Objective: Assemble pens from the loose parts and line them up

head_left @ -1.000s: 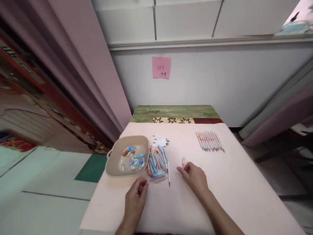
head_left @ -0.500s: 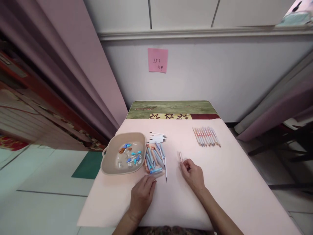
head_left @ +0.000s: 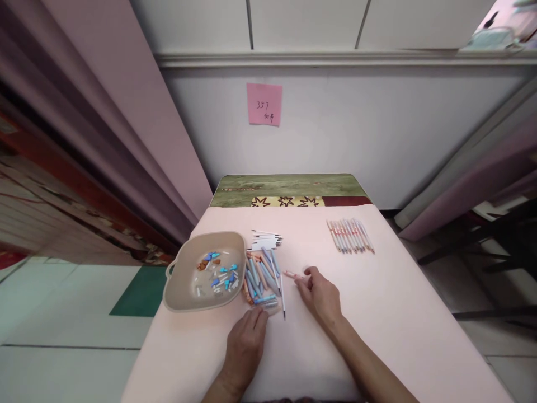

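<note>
My right hand [head_left: 319, 295] holds a small pink pen piece [head_left: 290, 275] by one end, its fingers pinched; the piece points left toward a pile of blue and orange pen barrels [head_left: 260, 275]. My left hand [head_left: 246, 341] lies on the pink table cover, fingertips touching the near end of that pile by a clear barrel [head_left: 269, 305]. A thin refill [head_left: 283, 294] lies at the pile's right side.
A beige tray [head_left: 180, 291] with several small blue, orange and white parts stands left of the pile. White refills [head_left: 265, 240] lie behind the pile. A row of finished pens [head_left: 350, 235] lies at the far right. Wall with a pink note [head_left: 264, 104] behind.
My right hand turned the pink piece from upright to pointing left and moved it toward the pile. My left hand moved forward to the pile's near end.
</note>
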`<state>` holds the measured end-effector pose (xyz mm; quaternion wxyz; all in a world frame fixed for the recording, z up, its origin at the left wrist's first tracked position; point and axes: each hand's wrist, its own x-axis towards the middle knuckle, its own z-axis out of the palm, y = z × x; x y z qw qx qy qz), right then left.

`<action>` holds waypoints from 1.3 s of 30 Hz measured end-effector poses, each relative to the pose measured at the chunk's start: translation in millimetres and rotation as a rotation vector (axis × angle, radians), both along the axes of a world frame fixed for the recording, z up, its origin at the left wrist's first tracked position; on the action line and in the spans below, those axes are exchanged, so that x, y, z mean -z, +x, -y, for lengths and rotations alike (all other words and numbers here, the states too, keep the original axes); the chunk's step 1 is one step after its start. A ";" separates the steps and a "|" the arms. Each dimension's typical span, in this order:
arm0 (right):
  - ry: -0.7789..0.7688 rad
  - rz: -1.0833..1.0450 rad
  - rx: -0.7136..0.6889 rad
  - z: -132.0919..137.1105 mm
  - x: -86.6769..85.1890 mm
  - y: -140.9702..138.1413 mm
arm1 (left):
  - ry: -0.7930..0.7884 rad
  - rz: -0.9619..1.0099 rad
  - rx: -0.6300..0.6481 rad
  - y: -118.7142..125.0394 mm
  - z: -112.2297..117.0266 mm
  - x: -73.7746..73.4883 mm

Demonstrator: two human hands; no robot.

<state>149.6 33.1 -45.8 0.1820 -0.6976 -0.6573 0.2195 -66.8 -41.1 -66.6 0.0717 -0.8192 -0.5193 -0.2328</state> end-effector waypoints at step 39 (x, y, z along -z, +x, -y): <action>0.279 -0.531 -0.105 49.6 -60.6 24.4 | -1.017 2.332 -0.241 68.8 -86.2 -92.8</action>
